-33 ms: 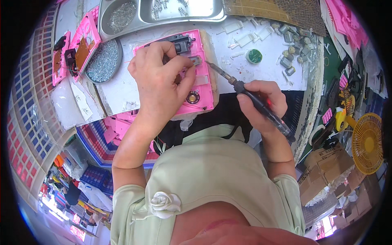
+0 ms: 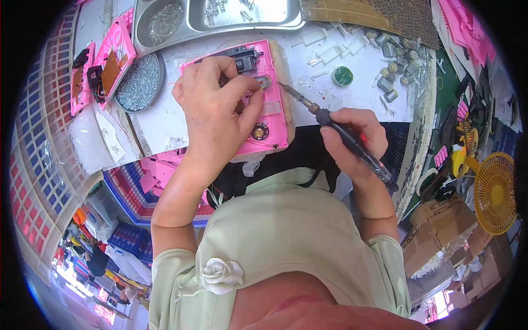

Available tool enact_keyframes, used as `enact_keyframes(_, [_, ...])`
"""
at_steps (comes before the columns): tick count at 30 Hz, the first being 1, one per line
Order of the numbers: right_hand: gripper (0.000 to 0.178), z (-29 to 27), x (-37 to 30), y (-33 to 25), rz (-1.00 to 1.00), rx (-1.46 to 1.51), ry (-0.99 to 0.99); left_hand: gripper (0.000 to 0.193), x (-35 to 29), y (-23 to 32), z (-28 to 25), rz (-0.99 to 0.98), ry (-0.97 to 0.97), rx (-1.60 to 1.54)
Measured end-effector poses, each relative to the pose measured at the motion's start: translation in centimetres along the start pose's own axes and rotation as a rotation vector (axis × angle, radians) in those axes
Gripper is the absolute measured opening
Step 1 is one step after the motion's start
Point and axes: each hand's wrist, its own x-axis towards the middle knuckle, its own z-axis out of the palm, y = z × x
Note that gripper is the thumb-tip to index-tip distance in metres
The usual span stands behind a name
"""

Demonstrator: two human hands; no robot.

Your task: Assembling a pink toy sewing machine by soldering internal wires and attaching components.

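Observation:
A pink plastic housing [image 2: 278, 124] lies on the bench in front of me, with a black mechanism [image 2: 246, 58] along its far side and a round dark part [image 2: 259, 131] with a brass-coloured centre near its front. Over the housing, my left hand [image 2: 217, 102] pinches thumb against forefinger beside a small metal-edged part [image 2: 265, 82]; whatever lies between the fingertips is hidden. My right hand [image 2: 357, 135] grips what looks like a soldering iron [image 2: 352, 142], with a dark handle and a red glow. Its slim tip points at the housing's right edge, close to the small part.
A metal tray [image 2: 220, 27] with screws and springs stands at the back. Left of the housing are a round dish of screws [image 2: 140, 82] and wired pink housings [image 2: 115, 58]. Small motors [image 2: 391, 71], white plastic parts [image 2: 331, 53] and a green round tin [image 2: 342, 76] lie right.

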Motion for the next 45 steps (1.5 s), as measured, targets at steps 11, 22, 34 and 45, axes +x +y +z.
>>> enact_keyframes(11, [0.031, -0.9, 0.3, 0.4, -0.059, -0.069, 0.005, 0.012, 0.1, 0.4, -0.3, -0.015, -0.02, 0.024])
enact_keyframes(22, [0.033, -0.8, 0.6, 0.6, -0.081, -0.032, -0.016, 0.012, 0.2, 0.6, -0.6, -0.03, -0.047, 0.029])
enact_keyframes(34, [0.034, 0.1, 1.3, 1.0, -0.13, -0.013, -0.041, 0.009, 1.2, 1.3, -0.2, -0.016, -0.056, 0.115])
enact_keyframes(45, [0.034, 0.7, 1.8, 1.4, -0.188, -0.03, -0.038, 0.011, 1.5, 1.3, -0.3, -0.001, -0.084, 0.171])
